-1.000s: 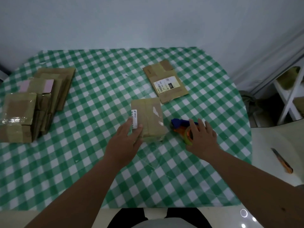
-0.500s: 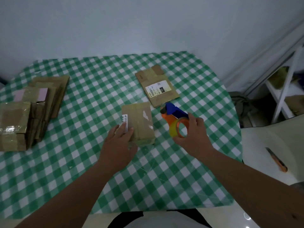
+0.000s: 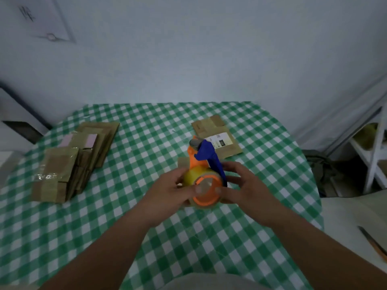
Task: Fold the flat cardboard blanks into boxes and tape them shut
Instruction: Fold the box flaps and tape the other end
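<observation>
An orange and blue tape dispenser (image 3: pixel 204 164) with a roll of clear tape is raised above the table's middle. My right hand (image 3: pixel 245 187) grips its roll end from the right. My left hand (image 3: pixel 169 191) holds the roll from the left, thumb on the orange core. A folded cardboard box (image 3: pixel 181 163) lies beneath, mostly hidden by the dispenser and hands. A flat cardboard blank (image 3: pixel 217 139) with a white label lies further back on the green checked table (image 3: pixel 146 147).
A stack of taped boxes and flat blanks (image 3: pixel 71 162) sits at the table's left. A white shelf frame (image 3: pixel 374 155) stands off the right edge. A utility knife (image 3: pixel 374 243) lies on a white surface at lower right. A wall is close behind.
My right hand lifted the tape dispenser off the table and brought it over the box. My left hand left the box and took hold of the roll. The view tilted upward.
</observation>
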